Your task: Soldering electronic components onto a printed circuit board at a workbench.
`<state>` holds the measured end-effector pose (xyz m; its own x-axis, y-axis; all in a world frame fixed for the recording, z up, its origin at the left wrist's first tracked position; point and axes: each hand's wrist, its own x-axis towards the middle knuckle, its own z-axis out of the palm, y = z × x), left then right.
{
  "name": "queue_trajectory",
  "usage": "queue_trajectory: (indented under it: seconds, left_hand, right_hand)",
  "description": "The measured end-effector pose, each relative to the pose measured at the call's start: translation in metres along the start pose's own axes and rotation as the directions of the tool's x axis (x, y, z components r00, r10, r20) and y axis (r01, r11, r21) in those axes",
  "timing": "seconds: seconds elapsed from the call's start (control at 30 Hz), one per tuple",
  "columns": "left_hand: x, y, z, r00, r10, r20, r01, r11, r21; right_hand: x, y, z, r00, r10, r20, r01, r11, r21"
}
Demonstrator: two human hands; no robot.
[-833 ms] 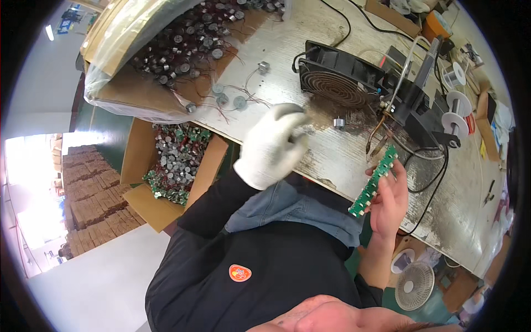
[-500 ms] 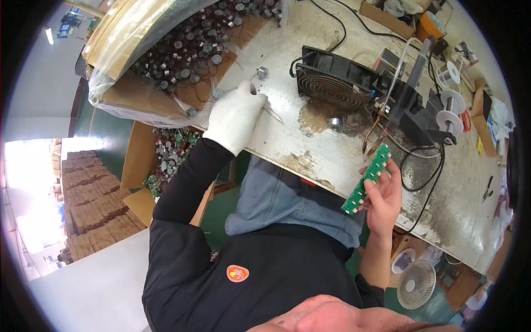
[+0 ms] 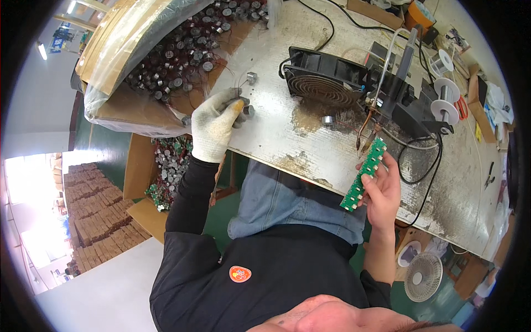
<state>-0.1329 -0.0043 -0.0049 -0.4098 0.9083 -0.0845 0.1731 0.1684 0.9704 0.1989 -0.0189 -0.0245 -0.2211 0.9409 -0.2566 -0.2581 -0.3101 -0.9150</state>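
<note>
My gloved left hand is pinched closed at the box's near side. A small round silver can-shaped part shows at its thumb tip, apparently held, though the exact grip is partly hidden. Just beyond the fingers, a second silver can with thin wires lies on the table. My bare right hand grips a long, narrow green circuit board with small pale connectors along it. That board is tilted, its far end close below the copper-coloured tip of a soldering stand.
At the far left, a plastic-lined carton holds many wired silver cans. A black fan stands mid-table, with one loose can before it. Solder spools and black cables lie to the right. A lower carton holds more parts.
My left hand has drawn back slightly toward me and turned, bringing a silver can into view at the thumb. The right hand keeps the board almost where it was. The whole view has shifted slightly.
</note>
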Motion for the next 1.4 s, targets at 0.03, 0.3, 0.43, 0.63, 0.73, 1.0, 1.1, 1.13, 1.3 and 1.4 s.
queue_trajectory:
  seconds: [0.03,0.3,0.43,0.63,0.73,1.0,1.1,1.13,1.3,1.4]
  left_hand:
    - [-0.001,0.001,0.002,0.999,0.041,0.019,-0.041,0.999,-0.012]
    - [-0.027,0.017,0.036,0.987,0.053,0.152,-0.043,0.997,-0.067]
    - [-0.052,0.02,0.063,0.923,-0.116,0.366,0.161,0.983,-0.093]
    - [-0.069,0.02,0.101,0.848,-0.25,0.468,0.336,0.936,-0.109]
    - [-0.071,0.02,0.112,0.876,-0.18,0.448,0.228,0.972,-0.057]
    - [-0.073,0.021,0.128,0.862,-0.2,0.467,0.318,0.929,-0.19]
    - [-0.072,0.028,0.127,0.832,-0.246,0.496,0.382,0.904,-0.192]
    - [-0.072,0.03,0.126,0.806,-0.282,0.521,0.431,0.882,-0.189]
    - [-0.071,0.025,0.127,0.778,-0.322,0.54,0.513,0.821,-0.25]
    - [-0.07,0.025,0.127,0.774,-0.334,0.538,0.538,0.794,-0.281]
  right_hand:
    - [0.0,0.0,-0.001,1.0,0.001,0.001,-0.001,1.0,0.005]
    - [-0.003,0.001,-0.002,1.0,-0.002,0.006,0.002,0.999,0.037]
    - [-0.004,0.001,0.001,0.999,0.012,0.032,-0.012,1.0,0.023]
    - [-0.004,0.003,0.007,0.996,0.02,0.089,-0.022,0.999,0.031]
    - [-0.006,0.004,0.009,0.995,0.026,0.097,-0.028,0.999,0.025]
    - [-0.009,0.007,0.006,0.993,-0.004,0.114,0.004,1.0,0.006]
    - [-0.01,0.006,0.006,0.994,-0.013,0.113,0.013,1.0,-0.002]
    - [-0.01,0.006,0.006,0.994,-0.011,0.112,0.011,1.0,-0.002]
    - [-0.011,0.006,0.006,0.993,-0.024,0.117,0.024,1.0,0.002]
    - [-0.01,0.006,0.007,0.993,-0.024,0.111,0.023,1.0,0.009]
